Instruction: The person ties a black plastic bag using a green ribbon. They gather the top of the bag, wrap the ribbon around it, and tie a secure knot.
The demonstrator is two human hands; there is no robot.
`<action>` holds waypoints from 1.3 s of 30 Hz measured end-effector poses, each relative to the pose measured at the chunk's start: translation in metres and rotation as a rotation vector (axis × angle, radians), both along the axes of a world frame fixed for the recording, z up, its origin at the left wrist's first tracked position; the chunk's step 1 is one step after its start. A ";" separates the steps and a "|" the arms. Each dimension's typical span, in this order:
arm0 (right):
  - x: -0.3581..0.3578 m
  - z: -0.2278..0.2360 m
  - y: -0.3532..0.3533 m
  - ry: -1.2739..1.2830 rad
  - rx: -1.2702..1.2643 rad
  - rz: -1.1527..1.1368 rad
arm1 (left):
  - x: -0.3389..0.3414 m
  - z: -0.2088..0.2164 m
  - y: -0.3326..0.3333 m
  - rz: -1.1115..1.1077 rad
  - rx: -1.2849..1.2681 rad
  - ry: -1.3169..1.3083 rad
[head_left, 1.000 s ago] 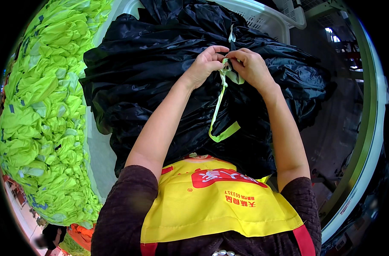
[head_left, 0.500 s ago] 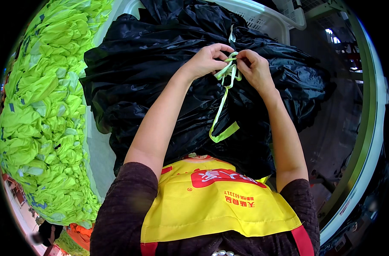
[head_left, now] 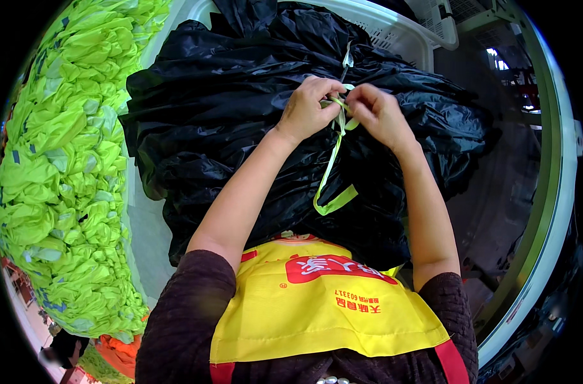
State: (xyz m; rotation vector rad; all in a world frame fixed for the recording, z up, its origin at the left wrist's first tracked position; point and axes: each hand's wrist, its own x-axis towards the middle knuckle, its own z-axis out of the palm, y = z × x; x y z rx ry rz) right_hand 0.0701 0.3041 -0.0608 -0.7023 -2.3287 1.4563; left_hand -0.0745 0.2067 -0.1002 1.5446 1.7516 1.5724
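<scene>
A large bundle of shiny black fabric (head_left: pixel 240 115) lies in front of me, gathered in many folds. Across its middle runs a yellow-green fabric strip (head_left: pixel 330 163), whose loose end curls on the black cloth nearer my body. My left hand (head_left: pixel 312 107) pinches the strip at the upper middle of the bundle. Close beside it, my right hand (head_left: pixel 378 112) is closed with bent fingers on another part of the same strip. The fingers partly cover the loops between the hands. A pale tip of strip (head_left: pixel 348 57) sticks up just beyond them.
A long heap of bright yellow-green fabric pieces (head_left: pixel 67 173) fills the left side. Behind the bundle stands a white plastic basket (head_left: pixel 394 35). A pale metal frame (head_left: pixel 557 192) curves along the right. Orange fabric (head_left: pixel 117 353) shows at lower left.
Both hands have shifted slightly toward my body. The open loops of strip between them have drawn in and are now mostly covered by the fingers.
</scene>
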 end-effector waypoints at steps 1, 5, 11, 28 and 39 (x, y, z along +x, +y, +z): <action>-0.003 0.002 0.003 -0.005 0.160 -0.098 | -0.001 -0.002 -0.002 -0.007 -0.003 0.050; -0.020 0.007 0.013 -0.129 0.579 -0.061 | -0.005 -0.005 -0.006 -0.019 0.041 0.209; -0.023 -0.009 0.043 -0.032 0.597 -0.225 | -0.005 0.004 -0.019 -0.062 0.042 0.329; 0.073 0.045 -0.047 0.176 -0.661 -0.311 | 0.013 0.009 -0.021 0.087 -0.059 -0.453; 0.083 0.094 -0.052 0.306 -1.143 0.002 | -0.021 0.026 -0.028 -0.123 -0.286 0.357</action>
